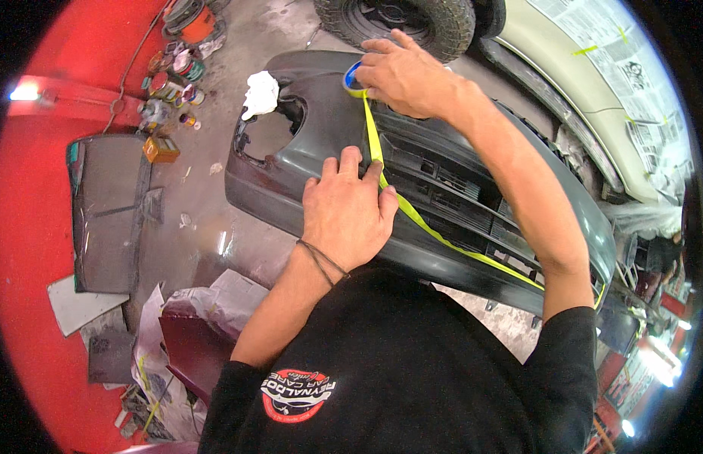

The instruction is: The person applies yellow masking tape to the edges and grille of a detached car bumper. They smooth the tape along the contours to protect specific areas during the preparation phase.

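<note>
A dark grey car bumper point(272, 195) lies in front of me, with a slatted grille opening and a round hole at its left end. My right hand point(400, 76) grips a roll of yellow-green masking tape point(351, 78) with a blue core, held over the bumper's far part. From the roll, a taut tape strip point(373, 130) comes toward my left hand point(347, 204). That hand rests on the bumper, fingers stretched, fingertips at the tape. Beyond it the strip follows the grille's near edge to the right. A crumpled white wad point(260, 94) sits by the round hole.
A tyre point(457, 30) stands at the far side, beside a pale car body point(548, 53) partly covered with newspaper. Cans point(164, 87) and a yellow box point(161, 149) line the red wall. A dark panel point(109, 212) leans there; a maroon part point(189, 340) lies near left.
</note>
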The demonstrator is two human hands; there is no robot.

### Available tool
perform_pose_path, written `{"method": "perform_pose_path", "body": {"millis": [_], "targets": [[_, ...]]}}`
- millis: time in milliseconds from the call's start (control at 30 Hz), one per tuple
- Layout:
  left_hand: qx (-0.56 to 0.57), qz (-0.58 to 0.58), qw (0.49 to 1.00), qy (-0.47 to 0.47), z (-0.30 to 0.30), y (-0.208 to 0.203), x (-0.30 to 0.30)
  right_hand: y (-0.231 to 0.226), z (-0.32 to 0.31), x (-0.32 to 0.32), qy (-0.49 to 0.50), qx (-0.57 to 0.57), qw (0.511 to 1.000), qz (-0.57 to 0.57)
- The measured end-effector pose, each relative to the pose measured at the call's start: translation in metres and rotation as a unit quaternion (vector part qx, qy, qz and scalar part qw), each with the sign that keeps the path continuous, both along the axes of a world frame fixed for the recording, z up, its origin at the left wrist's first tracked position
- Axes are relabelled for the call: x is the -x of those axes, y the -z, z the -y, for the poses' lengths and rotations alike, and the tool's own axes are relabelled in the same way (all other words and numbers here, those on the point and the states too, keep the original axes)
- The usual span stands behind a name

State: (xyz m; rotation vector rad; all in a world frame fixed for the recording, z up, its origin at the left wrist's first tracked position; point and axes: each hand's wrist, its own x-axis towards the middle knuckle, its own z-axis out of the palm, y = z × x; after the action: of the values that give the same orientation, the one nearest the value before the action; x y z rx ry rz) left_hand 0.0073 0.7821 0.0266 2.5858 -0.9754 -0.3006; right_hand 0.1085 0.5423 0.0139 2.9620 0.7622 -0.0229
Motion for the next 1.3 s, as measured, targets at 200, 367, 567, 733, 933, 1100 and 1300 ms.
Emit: {"method": "perform_pose_path", "body": {"millis": [200, 367, 567, 733, 933, 1100, 1300], "targets": [[0.001, 0.010, 0.999, -0.040, -0.001, 0.003, 0.010, -0.084, 0.003, 0.037, -0.019, -0.026, 0.997, -0.065], [0.006, -0.004, 0.999, -0.033, -0.001, -0.001, 0.005, -0.065, 0.014, 0.025, -0.013, -0.017, 0.999, -0.025], [0.020, -0.010, 1.000, 0.001, -0.007, -0.001, -0.007, 0.007, 0.040, 0.003, -0.040, -0.013, 0.992, 0.115], [0.070, -0.038, 0.997, 0.021, -0.022, 0.007, -0.017, -0.012, 0.016, 0.041, 0.114, -0.133, 0.980, 0.093], [0.232, -0.047, 0.972, 0.004, -0.033, 0.041, -0.060, 0.001, -0.014, 0.084, 0.199, -0.180, 0.963, 0.038], [0.260, 0.010, 0.964, -0.046, 0.009, 0.074, -0.139, 0.017, -0.022, 0.077, 0.254, -0.215, 0.942, 0.052], [0.196, 0.022, 0.978, 0.064, 0.053, 0.080, -0.173, 0.009, -0.015, 0.081, 0.294, -0.279, 0.914, 0.008]]}}
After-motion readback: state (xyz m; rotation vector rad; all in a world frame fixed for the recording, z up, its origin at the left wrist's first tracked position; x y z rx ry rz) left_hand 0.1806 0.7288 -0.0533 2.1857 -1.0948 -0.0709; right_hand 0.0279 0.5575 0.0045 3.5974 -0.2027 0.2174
